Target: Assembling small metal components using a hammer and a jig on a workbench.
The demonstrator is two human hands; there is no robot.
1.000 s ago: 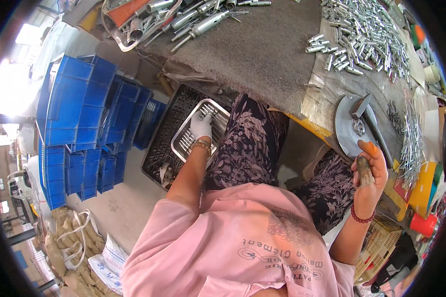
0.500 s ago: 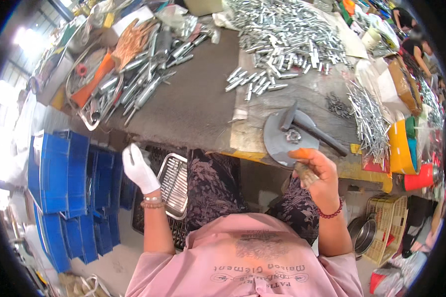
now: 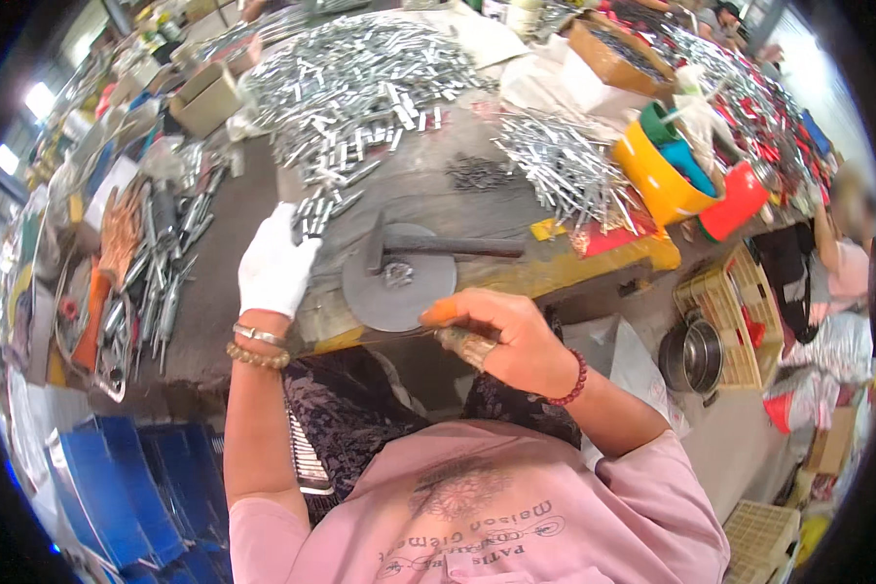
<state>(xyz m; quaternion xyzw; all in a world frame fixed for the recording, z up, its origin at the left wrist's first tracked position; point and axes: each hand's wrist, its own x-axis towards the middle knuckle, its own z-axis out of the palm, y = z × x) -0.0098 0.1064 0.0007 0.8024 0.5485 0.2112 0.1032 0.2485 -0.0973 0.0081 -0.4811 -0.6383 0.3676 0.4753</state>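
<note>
The left hand, in a white glove, rests on the grey surface with its fingers closed around a few short silver metal rods at the near tip of a trail that runs up and away into the large heap of rods at the far side. The rods it touches lie with their long axes pointing roughly away from the person, toward the heap. Just to the right of this hand, and nearly touching it, sits a round grey metal disc at the front edge of the surface, with a small cluster of little metal pieces on it. A hammer lies across the disc, its head at the disc's upper left and its handle stretching right, roughly parallel to the edge. The right hand, bare, is clenched on a small brownish object whose kind is not clear, held just below and in front of the disc's rim, its orange-capped thumb touching the rim. So the disc lies between the two hands, the left nearer the rods, the right nearer the hammer handle. Another bundle of thin rods lies well apart to the right beside a yellow container.
</note>
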